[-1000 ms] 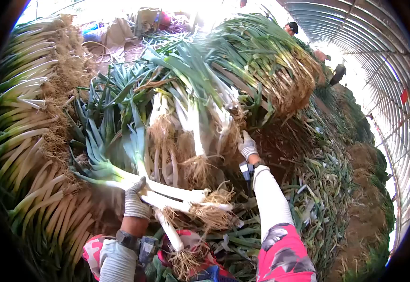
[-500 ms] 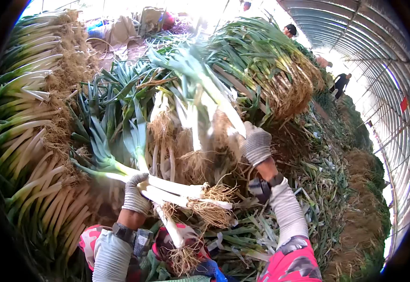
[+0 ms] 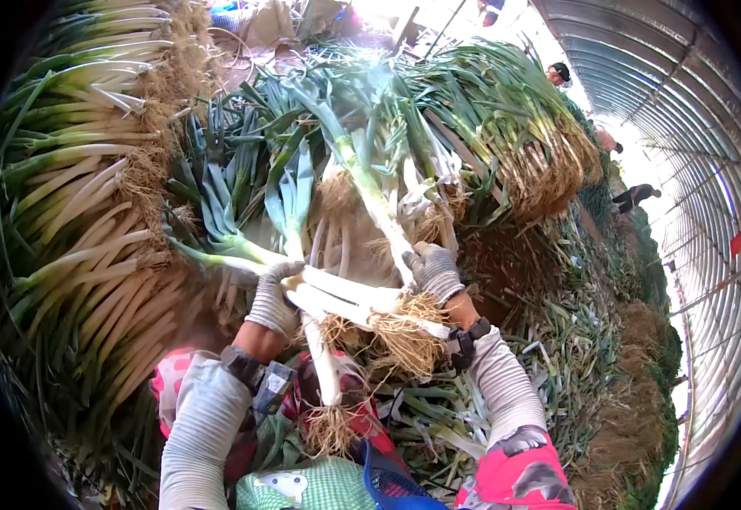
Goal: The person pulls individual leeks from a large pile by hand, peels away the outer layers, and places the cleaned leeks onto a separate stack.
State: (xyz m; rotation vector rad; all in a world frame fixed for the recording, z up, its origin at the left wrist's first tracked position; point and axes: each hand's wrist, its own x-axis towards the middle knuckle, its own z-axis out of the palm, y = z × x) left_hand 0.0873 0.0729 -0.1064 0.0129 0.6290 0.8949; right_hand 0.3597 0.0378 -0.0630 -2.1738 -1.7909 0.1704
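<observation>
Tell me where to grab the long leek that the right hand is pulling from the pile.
Grip the long green-and-white leek on its firm white shank, just above the tangled brown roots, coming from the right side, as the gloved right hand does. The shank is straight and smooth there; the leaves above are floppy and buried among other stalks. The left hand holds a bundle of leeks.

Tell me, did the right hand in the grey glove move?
Yes. The grey-gloved right hand pulled a long white-and-green leek back from the leek pile, toward the bunch in the left hand.
</observation>
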